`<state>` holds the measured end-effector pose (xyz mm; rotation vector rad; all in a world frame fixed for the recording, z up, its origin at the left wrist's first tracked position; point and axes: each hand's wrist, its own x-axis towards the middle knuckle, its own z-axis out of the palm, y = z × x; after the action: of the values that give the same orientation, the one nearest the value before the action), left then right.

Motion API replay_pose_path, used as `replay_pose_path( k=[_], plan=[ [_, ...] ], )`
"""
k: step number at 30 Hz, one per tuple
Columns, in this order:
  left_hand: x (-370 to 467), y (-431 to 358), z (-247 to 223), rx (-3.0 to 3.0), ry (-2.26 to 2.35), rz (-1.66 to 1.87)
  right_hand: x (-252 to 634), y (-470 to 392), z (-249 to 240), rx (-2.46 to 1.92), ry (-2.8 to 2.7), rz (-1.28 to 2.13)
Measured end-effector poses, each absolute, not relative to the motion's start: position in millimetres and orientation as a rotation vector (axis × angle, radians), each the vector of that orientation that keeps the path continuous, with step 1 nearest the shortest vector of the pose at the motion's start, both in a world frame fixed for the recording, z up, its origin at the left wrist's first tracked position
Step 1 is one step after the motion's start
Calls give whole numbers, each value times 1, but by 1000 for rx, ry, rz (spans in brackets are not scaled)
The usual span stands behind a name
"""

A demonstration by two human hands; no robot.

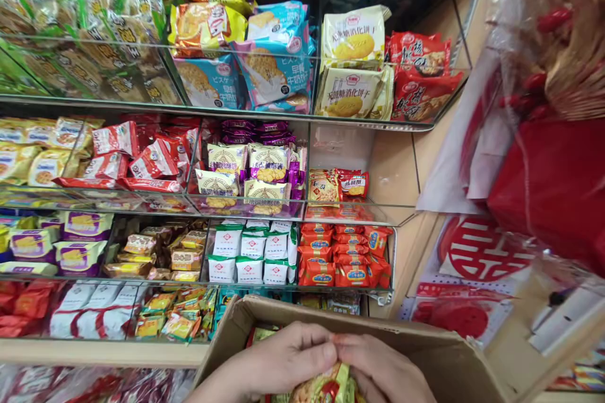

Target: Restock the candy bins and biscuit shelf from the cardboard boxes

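At the bottom of the head view stands an open cardboard box (401, 343) with yellow and red snack packets (326, 387) in it. My left hand (283, 359) and my right hand (382, 368) meet over the box. Both have curled fingers wrapped round the top of the yellow and red packets, with the fingertips touching. How many packets they hold is hidden. Behind the box, a shelf section holds two red and cream packets (338, 186), with open space around them.
Glass-fronted shelves (255, 114) with packaged biscuits fill the left and centre. Orange-red packets (350, 255) sit in a lower compartment. Red decorations (548, 182) in plastic hang at the right, beside the wooden shelf side (394, 164).
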<state>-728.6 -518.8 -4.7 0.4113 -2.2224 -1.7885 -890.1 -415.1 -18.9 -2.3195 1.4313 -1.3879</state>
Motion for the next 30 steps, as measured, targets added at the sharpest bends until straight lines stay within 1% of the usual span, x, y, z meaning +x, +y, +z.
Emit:
replay_pose_path(
  k=[1, 3, 5, 7, 9, 12, 15, 17, 20, 23, 26, 28, 30],
  plan=[
    [-732, -519, -7, 458, -2095, -1835, -886, -417, -22, -2107, 1489, -1503],
    [-739, -518, -13, 578, -1852, -1771, -877, -420, -29, -1612, 1559, -1673],
    [-745, -516, -16, 649, -1736, -1602, -869, -423, -31, -1243, 1437, -1702],
    [-748, -514, -17, 653, -1710, -1494, -865, -426, -30, -1091, 1321, -1648],
    [-747, -513, -15, 646, -1734, -1497, -866, -427, -26, -1068, 1343, -1574],
    [-743, -514, -11, 660, -1893, -1474, -872, -427, -21, -1185, 1416, -1459],
    [-741, -514, -9, 625, -2076, -1231, -875, -426, -23, -1249, 1457, -1467],
    [-741, -512, -9, 619, -2063, -1112, -871, -426, -30, -1111, 1483, -1577],
    [-739, -510, -12, 668, -1951, -1033, -859, -426, -41, -817, 1341, -1678],
    [-735, -511, -15, 681, -1906, -945, -852, -424, -41, -776, 1211, -1644],
    [-730, -514, -14, 621, -1842, -968, -859, -421, -16, -1015, 1343, -1611],
    [-728, -516, -12, 586, -1761, -1051, -873, -420, 18, -1228, 1494, -1638],
    [-727, -518, -11, 579, -1709, -1134, -892, -426, 59, -1440, 1706, -1749]
  ],
)
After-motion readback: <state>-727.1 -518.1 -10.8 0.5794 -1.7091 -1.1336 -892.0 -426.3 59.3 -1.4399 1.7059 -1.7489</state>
